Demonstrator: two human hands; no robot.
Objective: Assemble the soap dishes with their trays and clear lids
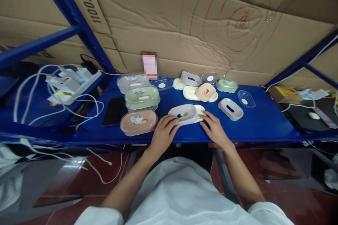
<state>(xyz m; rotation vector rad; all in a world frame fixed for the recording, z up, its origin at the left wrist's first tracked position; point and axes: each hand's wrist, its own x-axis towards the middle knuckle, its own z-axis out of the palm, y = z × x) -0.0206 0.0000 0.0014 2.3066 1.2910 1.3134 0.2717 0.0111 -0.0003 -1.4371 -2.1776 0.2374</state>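
Observation:
Near the front edge of the table, a light grey oval soap dish (189,116) with a slot in its floor lies in front of me. My left hand (166,128) has its fingers bent over the dish's left rim. A cream oval tray (200,111) sits against the dish's right end, partly hidden by it. My right hand (213,128) holds the right edge of the cream tray, thumb and fingertips on it. To the left of my left hand is a pink soap dish (139,128) under a clear lid.
Lidded green (142,102) and grey (132,86) soap dishes stand at left, beside a black phone (113,111) and a power strip (89,82). Behind are a peach dish (202,95), clear lids (247,99) and a lit phone (150,66). Another grey dish (236,112) lies right.

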